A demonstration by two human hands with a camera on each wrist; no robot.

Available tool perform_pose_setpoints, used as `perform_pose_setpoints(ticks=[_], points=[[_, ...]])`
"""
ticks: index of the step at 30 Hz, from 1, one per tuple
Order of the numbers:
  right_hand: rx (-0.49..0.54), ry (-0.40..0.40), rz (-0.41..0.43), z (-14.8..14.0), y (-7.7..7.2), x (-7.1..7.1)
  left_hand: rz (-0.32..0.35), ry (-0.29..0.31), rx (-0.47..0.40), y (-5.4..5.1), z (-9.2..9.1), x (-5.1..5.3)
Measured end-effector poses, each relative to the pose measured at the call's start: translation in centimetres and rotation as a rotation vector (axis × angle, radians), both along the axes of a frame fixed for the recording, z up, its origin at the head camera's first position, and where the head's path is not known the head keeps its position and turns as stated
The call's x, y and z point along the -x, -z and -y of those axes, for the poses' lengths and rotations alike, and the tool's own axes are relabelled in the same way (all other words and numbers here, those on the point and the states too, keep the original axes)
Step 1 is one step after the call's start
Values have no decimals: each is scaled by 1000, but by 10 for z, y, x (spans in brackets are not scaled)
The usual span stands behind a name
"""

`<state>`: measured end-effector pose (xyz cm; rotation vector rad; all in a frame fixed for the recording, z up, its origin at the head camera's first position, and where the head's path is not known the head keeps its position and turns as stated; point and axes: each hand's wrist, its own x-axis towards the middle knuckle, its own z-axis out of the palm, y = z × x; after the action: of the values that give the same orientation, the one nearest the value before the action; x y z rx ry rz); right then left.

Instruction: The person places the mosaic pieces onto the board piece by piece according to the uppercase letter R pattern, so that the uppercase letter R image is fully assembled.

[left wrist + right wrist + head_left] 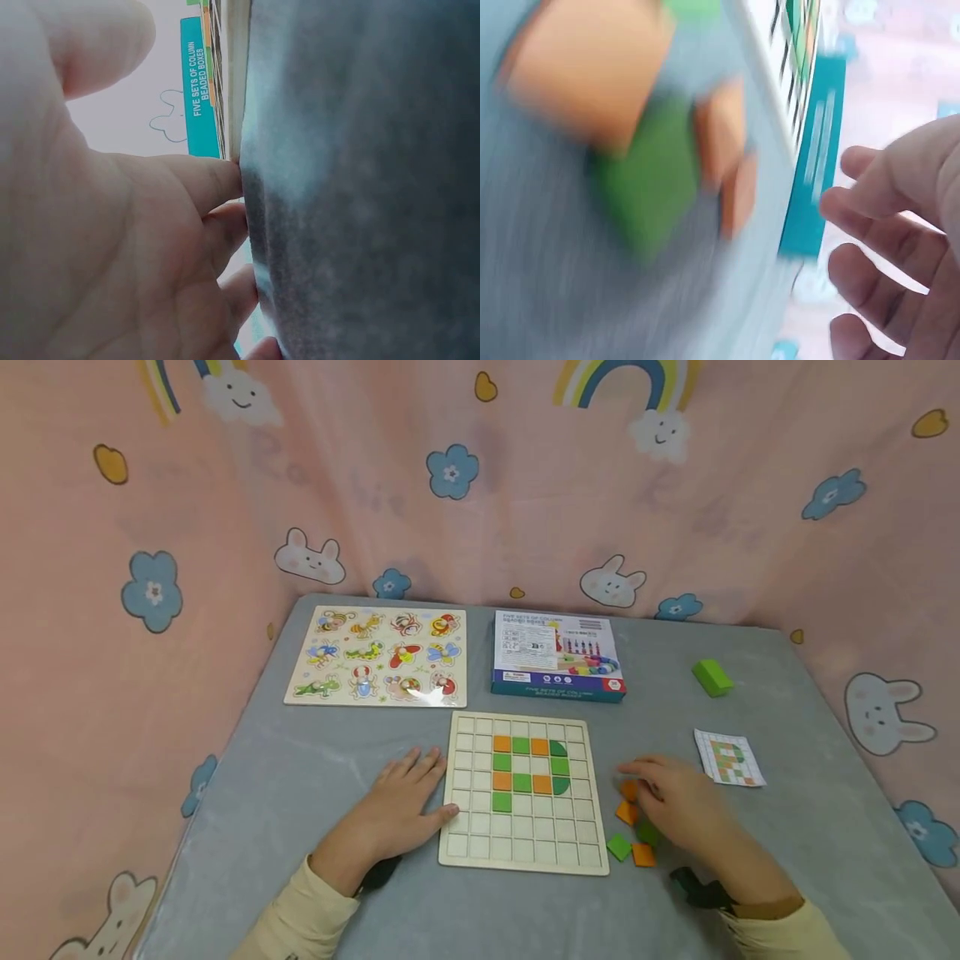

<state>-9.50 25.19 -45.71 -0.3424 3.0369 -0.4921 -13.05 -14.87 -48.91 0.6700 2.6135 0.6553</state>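
Observation:
A wooden grid board (480, 843) lies mid-table, holding orange and green tiles (522, 783) and dark green curved pieces (561, 786). My left hand (397, 802) rests at its left edge, fingers spread, thumb on the rim; in the left wrist view the left hand (135, 247) touches the board's side (237, 75). Over the loose tiles right of the board hovers my right hand (686, 802), partly hiding some. In the right wrist view, the right hand (900, 240) has loosely bent fingers with nothing seen between them, apart from the orange tile (592, 67) and green tile (652, 172).
A pattern card (730, 758) lies to the right, with a green block (712, 677) behind it. Behind the board are an insect puzzle (382, 652) and a boxed bead set (557, 652). A pink patterned curtain (360, 460) hangs at the table's back.

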Motion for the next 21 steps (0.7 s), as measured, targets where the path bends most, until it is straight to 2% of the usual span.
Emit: perform_pose_setpoints(ticks=[3,7,12,21], points=[[-56,4,34,-18,4,0,17,-3,11,-2,0,0],[-83,-81,70,-26,16,2,21,-4,21,-2,2,-1],[-86,-116,36,-23,22,5,15,-3,12,1,2,-1],[-113,-171,-27,-20,19,7,6,5,1,-4,0,-1]])
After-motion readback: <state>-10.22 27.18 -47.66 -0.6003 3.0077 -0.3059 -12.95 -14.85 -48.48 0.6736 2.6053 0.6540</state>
